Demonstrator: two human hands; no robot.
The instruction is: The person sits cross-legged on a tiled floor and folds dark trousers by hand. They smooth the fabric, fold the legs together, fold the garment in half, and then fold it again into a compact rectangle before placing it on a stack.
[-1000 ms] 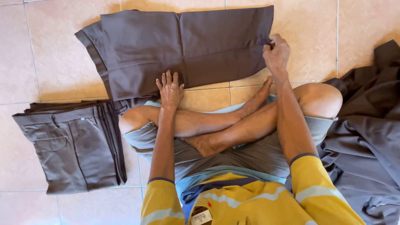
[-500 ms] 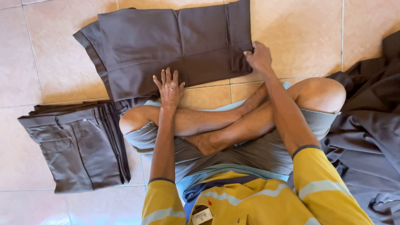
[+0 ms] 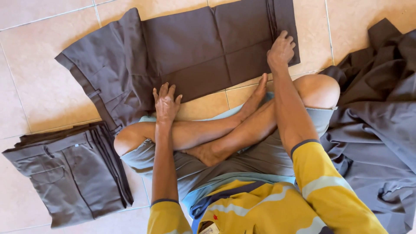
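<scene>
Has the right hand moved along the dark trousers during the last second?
Yes. The right hand came in from the trousers' far right edge toward the left hand, folding that end over; the left hand stayed at the near edge.

On the floor [image 3: 39, 56], a pair of trousers [image 3: 190, 52] lies spread flat in front of the person's crossed legs [image 3: 225, 130]. The left hand [image 3: 166, 104] rests on its near edge, the right hand [image 3: 281, 52] on its right end. A stack of folded trousers [image 3: 69, 173] lies left of the person. A heap of unfolded garments [image 3: 377, 130] lies to the right.
</scene>
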